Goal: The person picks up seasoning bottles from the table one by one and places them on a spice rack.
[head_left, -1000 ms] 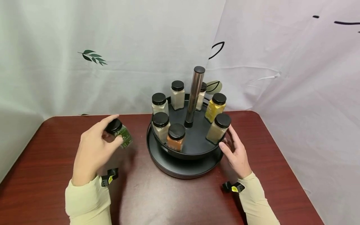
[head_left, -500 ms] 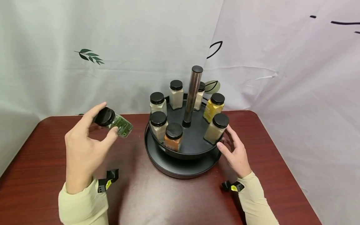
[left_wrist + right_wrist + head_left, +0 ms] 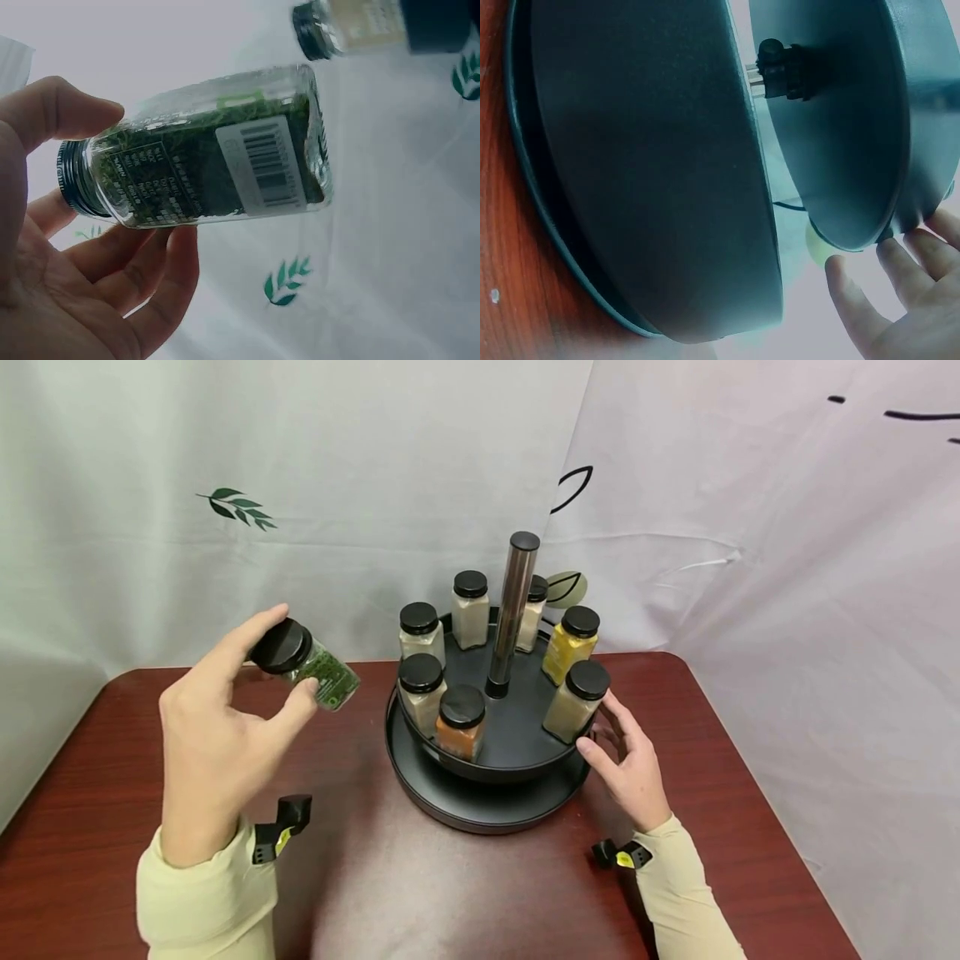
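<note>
In the head view my left hand (image 3: 228, 718) holds a spice jar of green dried herbs (image 3: 333, 678) in the air, left of a two-tier black turntable rack (image 3: 517, 739). The jar is tilted, black lid toward my palm; the left wrist view shows thumb and fingers about its lid end and a barcode label (image 3: 264, 166) on its side. At the rack's right, my right hand (image 3: 630, 772) touches the upper tier's rim. In the right wrist view the fingertips (image 3: 892, 251) meet that rim, and the thumb is apart from it.
Several black-lidded spice jars stand around the upper tier, among them a yellow one (image 3: 567, 656) and an orange-brown one (image 3: 459, 739). A central post (image 3: 516, 610) rises between them. The rack stands on a reddish-brown table (image 3: 420, 893) before a white curtain (image 3: 360, 510).
My left hand has lifted the herb jar and shifted left, tipping the jar nearer to horizontal. My right hand stays at the rack's rim, and the jars on the rack keep their places.
</note>
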Demonstrator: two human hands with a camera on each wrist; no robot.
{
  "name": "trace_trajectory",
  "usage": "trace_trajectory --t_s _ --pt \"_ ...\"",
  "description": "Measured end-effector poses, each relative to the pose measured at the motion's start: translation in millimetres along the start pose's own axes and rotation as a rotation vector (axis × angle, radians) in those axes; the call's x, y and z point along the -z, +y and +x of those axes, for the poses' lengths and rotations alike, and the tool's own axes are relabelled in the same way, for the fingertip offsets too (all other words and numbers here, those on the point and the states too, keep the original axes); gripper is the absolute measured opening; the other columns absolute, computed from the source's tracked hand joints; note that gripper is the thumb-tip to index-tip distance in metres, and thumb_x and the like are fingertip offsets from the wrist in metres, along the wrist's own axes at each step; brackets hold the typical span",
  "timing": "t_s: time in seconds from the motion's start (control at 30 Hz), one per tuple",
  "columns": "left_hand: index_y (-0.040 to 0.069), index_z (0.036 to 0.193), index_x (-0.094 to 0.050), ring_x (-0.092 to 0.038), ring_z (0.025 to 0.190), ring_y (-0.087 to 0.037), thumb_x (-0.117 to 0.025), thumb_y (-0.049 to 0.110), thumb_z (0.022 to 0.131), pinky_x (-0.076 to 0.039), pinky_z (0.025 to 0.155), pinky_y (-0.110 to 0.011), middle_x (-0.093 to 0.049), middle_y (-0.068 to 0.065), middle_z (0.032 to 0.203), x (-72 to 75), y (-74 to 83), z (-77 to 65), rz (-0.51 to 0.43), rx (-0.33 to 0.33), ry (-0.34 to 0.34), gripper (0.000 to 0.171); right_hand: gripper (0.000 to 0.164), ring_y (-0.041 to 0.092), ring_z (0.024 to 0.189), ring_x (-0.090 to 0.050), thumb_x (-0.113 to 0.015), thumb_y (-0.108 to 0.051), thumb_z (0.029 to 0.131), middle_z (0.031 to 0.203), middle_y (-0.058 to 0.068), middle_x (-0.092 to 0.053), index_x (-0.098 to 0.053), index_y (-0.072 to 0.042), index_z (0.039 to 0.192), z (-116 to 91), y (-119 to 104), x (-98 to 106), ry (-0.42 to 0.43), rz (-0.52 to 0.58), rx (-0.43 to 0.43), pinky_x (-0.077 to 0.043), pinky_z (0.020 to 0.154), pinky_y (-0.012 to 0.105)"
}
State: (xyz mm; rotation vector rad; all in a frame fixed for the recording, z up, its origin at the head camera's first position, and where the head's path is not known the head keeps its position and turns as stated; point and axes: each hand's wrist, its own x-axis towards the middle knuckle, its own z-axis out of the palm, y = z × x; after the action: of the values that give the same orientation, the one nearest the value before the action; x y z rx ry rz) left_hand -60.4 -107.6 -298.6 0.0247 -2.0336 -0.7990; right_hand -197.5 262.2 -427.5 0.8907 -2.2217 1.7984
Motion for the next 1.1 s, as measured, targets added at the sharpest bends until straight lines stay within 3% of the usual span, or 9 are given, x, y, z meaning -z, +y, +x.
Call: trace_trajectory --t_s 0.33,0.63,0.83,1.1 --pt "0.020 0.133 -0.068 -0.061 0.085 0.003 -0.070 0.004 0.075 -0.048 0.082 -0.014 -0.073 -0.004 0.102 -4.7 20.3 18.5 -0.061 -0.043 -0.015 0.060 0.072 0.012 0.138 -0.045 -0.062 0.009 0.090 0.155 0.007 -0.042 -0.041 -0.016 0.154 1 -1 0 0.011 0.015 -0.015 -0.044 0.103 0.024" --pt "0.016 0.135 -0.066 -0.064 0.087 -0.004 -0.070 0.005 0.078 -0.052 0.084 -0.017 -0.072 0.001 0.113 -13.1 40.4 31.9 -0.115 -0.112 -0.062 0.058 0.073 0.012 0.138 -0.045 -0.063 0.010 0.089 0.155 0.008 -0.043 -0.041 -0.015 0.154 1 0 -1 0.011 0.016 -0.011 -0.045 0.102 0.024" --pt "0.011 0.134 -0.065 -0.065 0.089 -0.010 -0.070 0.006 0.078 -0.053 0.085 -0.020 -0.072 -0.001 0.105 -24.8 49.9 36.0 -0.133 -0.171 -0.105 0.057 0.073 0.013 0.137 -0.046 -0.063 0.011 0.089 0.155 0.008 -0.043 -0.041 -0.015 0.154 1 1 -1 0.015 0.021 -0.002 -0.045 0.101 0.024" --pt "0.005 0.133 -0.063 -0.065 0.089 -0.012 -0.071 0.005 0.079 -0.053 0.084 -0.025 -0.072 -0.005 0.106 -40.0 58.7 35.8 -0.165 -0.266 -0.145 0.055 0.073 0.014 0.136 -0.047 -0.063 0.012 0.088 0.154 0.007 -0.045 -0.042 -0.013 0.153 0 2 -1 0.023 0.019 0.007 -0.046 0.100 0.024"
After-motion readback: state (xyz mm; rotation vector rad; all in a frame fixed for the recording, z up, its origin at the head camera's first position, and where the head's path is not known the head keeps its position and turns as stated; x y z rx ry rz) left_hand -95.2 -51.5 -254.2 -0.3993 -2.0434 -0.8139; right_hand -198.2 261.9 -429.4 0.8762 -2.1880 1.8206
